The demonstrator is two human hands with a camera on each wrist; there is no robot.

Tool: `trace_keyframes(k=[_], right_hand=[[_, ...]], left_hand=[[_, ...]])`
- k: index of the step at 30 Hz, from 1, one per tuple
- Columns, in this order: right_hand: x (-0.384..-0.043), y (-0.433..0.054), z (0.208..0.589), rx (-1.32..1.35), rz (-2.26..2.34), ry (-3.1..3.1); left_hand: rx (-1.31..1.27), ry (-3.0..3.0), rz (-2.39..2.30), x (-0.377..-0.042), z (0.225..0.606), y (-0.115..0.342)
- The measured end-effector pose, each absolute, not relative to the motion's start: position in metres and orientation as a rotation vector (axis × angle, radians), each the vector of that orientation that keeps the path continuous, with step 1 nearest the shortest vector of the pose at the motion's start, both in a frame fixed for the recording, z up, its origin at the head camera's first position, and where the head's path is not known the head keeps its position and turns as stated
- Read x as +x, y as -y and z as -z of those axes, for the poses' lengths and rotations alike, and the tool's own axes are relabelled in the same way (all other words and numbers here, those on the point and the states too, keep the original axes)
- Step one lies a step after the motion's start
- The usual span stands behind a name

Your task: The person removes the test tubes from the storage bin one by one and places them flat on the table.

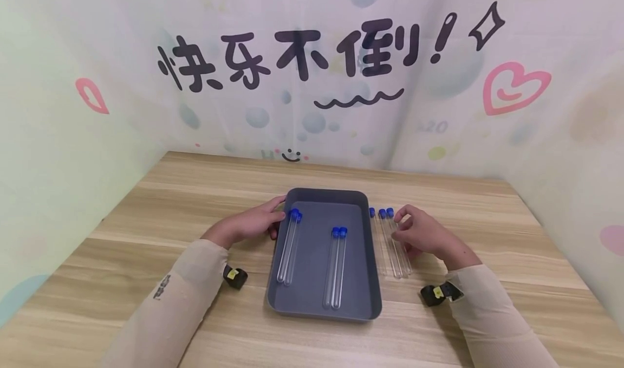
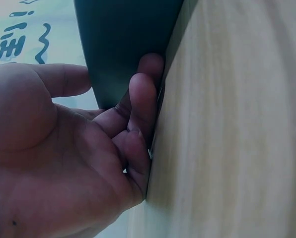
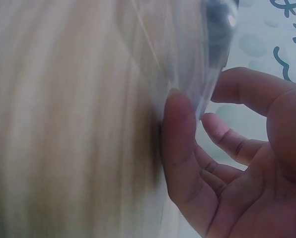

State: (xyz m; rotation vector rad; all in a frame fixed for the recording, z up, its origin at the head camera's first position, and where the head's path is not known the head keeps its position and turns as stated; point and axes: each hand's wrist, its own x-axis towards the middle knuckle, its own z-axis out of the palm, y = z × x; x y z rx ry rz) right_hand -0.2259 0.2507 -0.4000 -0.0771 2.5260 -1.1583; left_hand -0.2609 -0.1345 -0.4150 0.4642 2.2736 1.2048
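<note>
A grey tray (image 1: pixel 325 192) holds two pairs of clear, blue-capped test tubes: one pair (image 1: pixel 291 249) leans along its left side, the other pair (image 1: pixel 336 270) lies right of the middle. My left hand (image 1: pixel 255 221) grips the tray's left side, thumb at the rim and bent fingers low against the outer wall (image 2: pixel 123 34). Just right of the tray are three more capped test tubes (image 1: pixel 396 249). My right hand (image 1: pixel 421 230) holds the rightmost of these with thumb and fingers; clear tubes (image 3: pixel 187 49) show between thumb and a fingertip in the right wrist view.
Everything stands on a wood-grain table (image 1: pixel 219 324). A printed cloth backdrop (image 1: pixel 312 129) with large dark characters rises behind its far edge and continues at both sides. Small black cameras (image 1: pixel 235 276) are strapped to both wrists over beige sleeves (image 1: pixel 170 303).
</note>
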Motion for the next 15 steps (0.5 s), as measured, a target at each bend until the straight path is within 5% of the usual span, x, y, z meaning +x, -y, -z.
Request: trace_keyframes(k=[15], right_hand=[[-0.2254, -0.2504, 0.4007, -0.057, 1.151, -2.526]], left_hand=[[0.476, -2.273, -1.217, -0.2605, 0.4160, 0.1345]])
